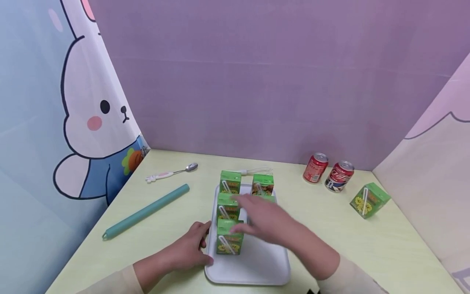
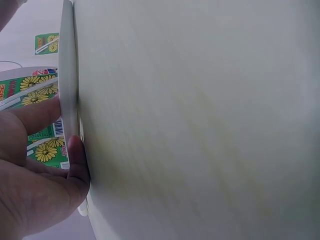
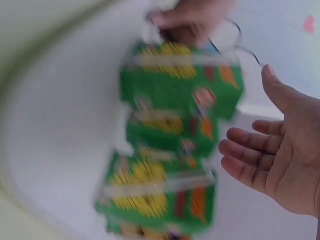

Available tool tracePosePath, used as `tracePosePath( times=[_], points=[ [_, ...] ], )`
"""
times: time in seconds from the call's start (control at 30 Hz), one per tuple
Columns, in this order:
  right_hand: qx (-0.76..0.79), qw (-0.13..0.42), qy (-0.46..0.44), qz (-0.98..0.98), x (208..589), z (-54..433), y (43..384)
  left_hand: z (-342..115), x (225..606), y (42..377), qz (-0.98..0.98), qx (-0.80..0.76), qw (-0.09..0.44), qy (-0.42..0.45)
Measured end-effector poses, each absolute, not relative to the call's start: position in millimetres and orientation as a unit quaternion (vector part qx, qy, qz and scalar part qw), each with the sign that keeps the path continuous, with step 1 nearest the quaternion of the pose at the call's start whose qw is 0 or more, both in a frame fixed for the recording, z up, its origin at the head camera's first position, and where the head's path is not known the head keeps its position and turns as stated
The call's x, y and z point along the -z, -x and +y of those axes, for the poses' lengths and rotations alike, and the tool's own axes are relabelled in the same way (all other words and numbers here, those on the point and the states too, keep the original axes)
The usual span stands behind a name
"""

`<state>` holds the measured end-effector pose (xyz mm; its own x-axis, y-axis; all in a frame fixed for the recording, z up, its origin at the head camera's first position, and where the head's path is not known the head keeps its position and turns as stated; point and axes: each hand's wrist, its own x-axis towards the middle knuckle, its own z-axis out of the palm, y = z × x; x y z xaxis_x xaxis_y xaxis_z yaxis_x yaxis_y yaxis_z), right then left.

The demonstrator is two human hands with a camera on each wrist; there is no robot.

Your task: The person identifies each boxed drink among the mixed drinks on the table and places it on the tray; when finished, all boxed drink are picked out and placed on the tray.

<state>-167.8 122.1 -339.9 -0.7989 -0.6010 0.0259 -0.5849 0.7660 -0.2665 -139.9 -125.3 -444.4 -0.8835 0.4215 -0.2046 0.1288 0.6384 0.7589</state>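
A white tray (image 1: 260,265) lies on the table with several green juice boxes on it. Three form the left column: front (image 1: 229,243), middle (image 1: 225,206) and back (image 1: 230,179). On the right side stand a back box (image 1: 262,180) and another box (image 1: 270,199) largely hidden by my right hand. My left hand (image 1: 188,247) holds the tray's left rim (image 2: 69,75), with thumb and fingers at the edge. Above the boxes is my right hand (image 1: 268,218), its fingers extended and its palm empty in the right wrist view. That view is blurred over the boxes.
A single juice box (image 1: 370,200) stands at the right. Two red cans (image 1: 315,167) are behind it, near the wall. Leftward lie a teal rod (image 1: 147,211) and a spoon (image 1: 172,173). A whisk (image 1: 257,170) lies behind the tray.
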Motion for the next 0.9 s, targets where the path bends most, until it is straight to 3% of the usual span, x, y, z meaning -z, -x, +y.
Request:
tracePosePath(
  times=[0.33,0.6,0.9],
  points=[
    [0.158,-0.076,0.191,0.966,301.3,226.6,206.1,-124.7,443.6,141.8,0.888,-0.389,0.191,-0.153],
    [0.145,-0.078,0.090,0.982,297.0,323.3,233.4,-124.9,446.0,142.7,0.886,-0.391,0.190,-0.159],
    [0.134,-0.084,0.003,0.987,326.8,401.1,252.4,-126.7,446.7,141.2,0.886,-0.394,0.187,-0.155]
  ],
)
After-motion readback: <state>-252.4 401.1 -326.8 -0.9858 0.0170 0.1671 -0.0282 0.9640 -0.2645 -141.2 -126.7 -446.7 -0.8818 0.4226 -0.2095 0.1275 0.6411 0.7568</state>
